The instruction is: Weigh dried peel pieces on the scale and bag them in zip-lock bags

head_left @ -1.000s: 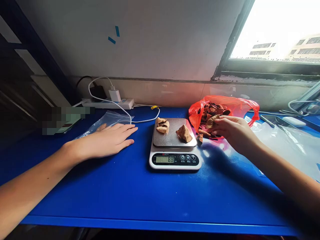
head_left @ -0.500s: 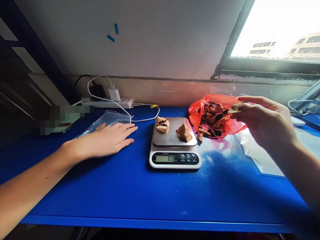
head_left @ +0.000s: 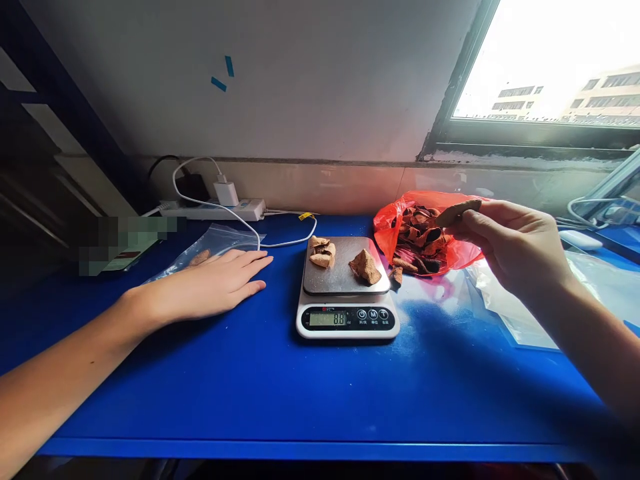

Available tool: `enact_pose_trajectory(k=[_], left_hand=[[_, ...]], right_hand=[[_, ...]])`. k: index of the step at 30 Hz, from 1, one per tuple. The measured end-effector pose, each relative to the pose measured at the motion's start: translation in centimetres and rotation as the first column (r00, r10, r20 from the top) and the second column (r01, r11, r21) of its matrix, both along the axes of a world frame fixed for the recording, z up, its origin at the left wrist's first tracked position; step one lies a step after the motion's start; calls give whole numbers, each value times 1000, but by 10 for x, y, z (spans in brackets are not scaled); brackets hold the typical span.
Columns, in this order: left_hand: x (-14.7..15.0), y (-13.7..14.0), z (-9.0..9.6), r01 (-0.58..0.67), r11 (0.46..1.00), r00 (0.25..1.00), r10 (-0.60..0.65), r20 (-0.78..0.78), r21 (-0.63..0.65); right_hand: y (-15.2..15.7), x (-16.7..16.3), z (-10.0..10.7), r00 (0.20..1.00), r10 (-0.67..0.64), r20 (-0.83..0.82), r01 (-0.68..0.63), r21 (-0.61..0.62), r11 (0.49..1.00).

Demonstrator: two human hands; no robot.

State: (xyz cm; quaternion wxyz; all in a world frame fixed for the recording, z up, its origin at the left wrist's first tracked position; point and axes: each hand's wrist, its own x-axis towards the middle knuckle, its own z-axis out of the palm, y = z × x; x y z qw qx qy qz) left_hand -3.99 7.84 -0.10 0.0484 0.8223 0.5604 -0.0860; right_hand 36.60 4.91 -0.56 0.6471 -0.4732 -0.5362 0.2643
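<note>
My right hand (head_left: 525, 243) pinches a piece of dried peel (head_left: 454, 213), dark and curved, just above the open red plastic bag (head_left: 387, 221). More dried, curled brown pieces (head_left: 425, 230) fill that bag. On the steel plate of the white kitchen scale (head_left: 311, 283) lie a pale curled piece (head_left: 323, 255) and a rough brown one (head_left: 365, 267). Its display (head_left: 327, 319) seems to read 8.8. To the left of the scale, my left hand (head_left: 220, 281) lies flat on the blue table, fingers stretched out, beside a clear zip bag (head_left: 220, 237).
A power strip (head_left: 250, 209) with a white charger (head_left: 227, 192) and cable runs along the wall. Clear plastic bags (head_left: 530, 330) lie under my right forearm. At the left is a partly blurred phone-like object (head_left: 135, 250). A small brown fragment (head_left: 397, 277) touches the scale's right side.
My right hand has moved slightly left with the dried peel, which has turned in the fingers. The view has shifted a little; the left hand stays flat and the reading looks the same.
</note>
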Motion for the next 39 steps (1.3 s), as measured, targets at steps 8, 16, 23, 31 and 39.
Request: enact_pose_trajectory(k=[8,16,23,31,39], left_hand=[[4,1,2,-52,995,998,48,-45,-90],[-3,3,-3,-32,996,999,29,-45,-84],[0,0,1,-23,996,998,19,-52,-82],[-5,4,-4,-23,997,999,20,-39,-70],[3,0,2,-18,996,999,14,-42,-88]], right_hand=[[6,2,-10,967,-74,245,76,2,997],[6,3,-14,813,-70,577,140,-78,987],[4,0,-13,872,-126,473,165,-42,985],[3,0,-10,838,-180,515,184,43,982],[11,9,-23,768,-225,600,192,119,974]])
